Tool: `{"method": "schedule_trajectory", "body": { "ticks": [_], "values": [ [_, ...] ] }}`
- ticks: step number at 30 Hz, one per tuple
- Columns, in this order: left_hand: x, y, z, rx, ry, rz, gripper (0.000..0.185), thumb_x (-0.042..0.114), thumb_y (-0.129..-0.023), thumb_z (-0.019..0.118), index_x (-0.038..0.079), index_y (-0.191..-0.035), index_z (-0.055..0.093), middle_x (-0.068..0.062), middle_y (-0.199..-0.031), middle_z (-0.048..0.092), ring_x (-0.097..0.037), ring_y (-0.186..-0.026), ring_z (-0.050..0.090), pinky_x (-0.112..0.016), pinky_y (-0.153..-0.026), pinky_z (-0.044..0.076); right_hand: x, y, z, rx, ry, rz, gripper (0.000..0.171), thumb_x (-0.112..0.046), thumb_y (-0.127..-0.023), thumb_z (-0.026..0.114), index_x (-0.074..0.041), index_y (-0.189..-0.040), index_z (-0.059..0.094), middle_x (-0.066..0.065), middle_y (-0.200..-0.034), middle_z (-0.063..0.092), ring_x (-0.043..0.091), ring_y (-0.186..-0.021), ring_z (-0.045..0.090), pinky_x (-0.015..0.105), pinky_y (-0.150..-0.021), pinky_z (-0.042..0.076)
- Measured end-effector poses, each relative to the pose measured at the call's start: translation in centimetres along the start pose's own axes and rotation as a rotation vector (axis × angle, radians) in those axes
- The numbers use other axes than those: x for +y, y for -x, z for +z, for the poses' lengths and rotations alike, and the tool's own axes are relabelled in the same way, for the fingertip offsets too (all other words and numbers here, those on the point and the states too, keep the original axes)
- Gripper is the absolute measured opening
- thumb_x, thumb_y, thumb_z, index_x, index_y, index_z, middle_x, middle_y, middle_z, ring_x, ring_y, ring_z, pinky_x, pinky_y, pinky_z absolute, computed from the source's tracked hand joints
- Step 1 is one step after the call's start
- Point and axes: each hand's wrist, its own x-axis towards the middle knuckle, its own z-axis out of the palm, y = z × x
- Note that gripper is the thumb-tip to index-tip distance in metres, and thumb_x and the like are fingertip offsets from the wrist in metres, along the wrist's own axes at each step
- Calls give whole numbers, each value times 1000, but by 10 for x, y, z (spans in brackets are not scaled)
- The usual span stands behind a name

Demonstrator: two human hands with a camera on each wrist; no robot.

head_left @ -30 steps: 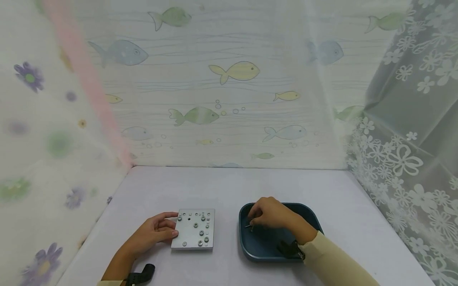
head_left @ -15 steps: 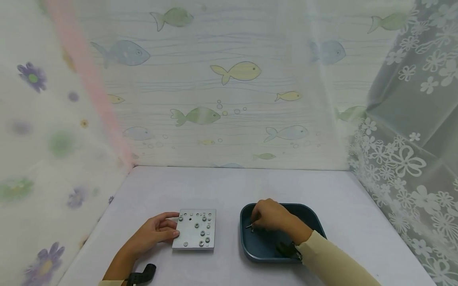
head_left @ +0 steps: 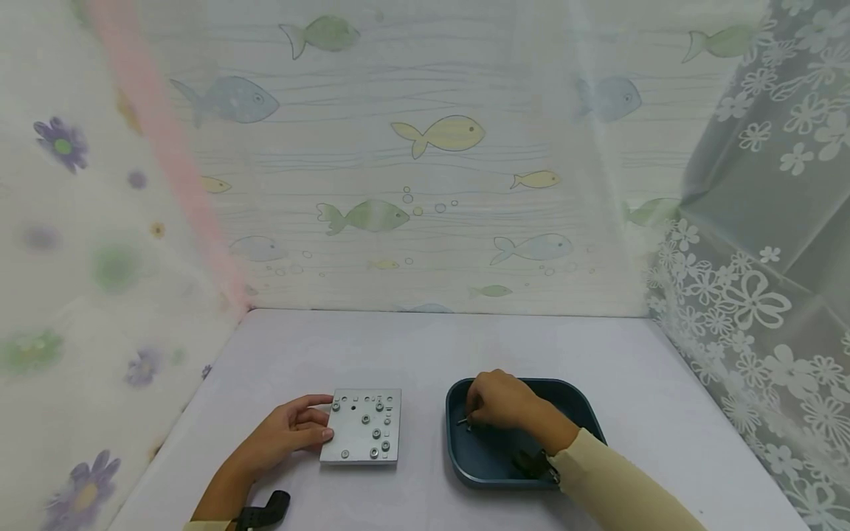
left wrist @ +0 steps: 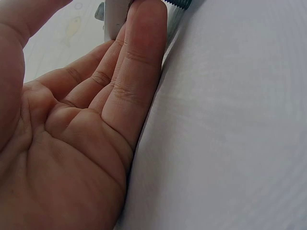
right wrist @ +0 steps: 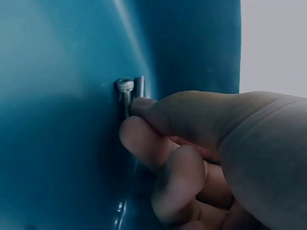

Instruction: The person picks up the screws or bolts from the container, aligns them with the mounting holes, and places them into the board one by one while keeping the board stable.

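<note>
A square metal plate point(head_left: 361, 435) with several bolts screwed into it lies on the white table point(head_left: 412, 346). My left hand point(head_left: 285, 435) rests against the plate's left edge with straight fingers point(left wrist: 139, 62) touching its side point(left wrist: 112, 17). To the right is a dark blue tray point(head_left: 578, 402). My right hand point(head_left: 498, 402) is inside it, fingers curled, pinching a small socket-head bolt point(right wrist: 125, 93) against the tray floor point(right wrist: 57, 143). A second bolt point(right wrist: 140, 86) lies just beside it.
Fish-patterned sheets form the back wall and flowered curtains hang at both sides. A black wrist strap point(head_left: 265, 509) shows at the left forearm near the table's front edge, and another black strap point(head_left: 531, 464) at the right wrist over the tray.
Almost nothing has moved; the right hand has shifted very slightly within the tray while its fingers close on the bolt. The left hand stays at the plate.
</note>
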Motion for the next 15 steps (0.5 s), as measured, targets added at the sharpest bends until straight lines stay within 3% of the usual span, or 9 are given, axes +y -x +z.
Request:
{"method": "schedule_trajectory", "body": {
  "ticks": [10, 15],
  "values": [
    [1, -1, 1, 18, -8, -16, 79, 25, -89, 83, 4, -154, 43, -13, -114, 72, -25, -98, 72, -31, -82, 62, -9, 5, -12, 21, 22, 13, 6, -19, -91, 75, -19, -85, 76, -12, -77, 68, 7, -67, 61, 26, -60, 54],
    [0, -2, 1, 23, -13, -16, 79, 25, -89, 83, 4, -153, 44, -13, -114, 71, -24, -98, 72, -29, -81, 61, -15, 8, -20, 99, -17, -22, 11, -19, -91, 74, -23, -82, 71, -14, -73, 66, 8, -66, 60, 27, -59, 52]
  ]
}}
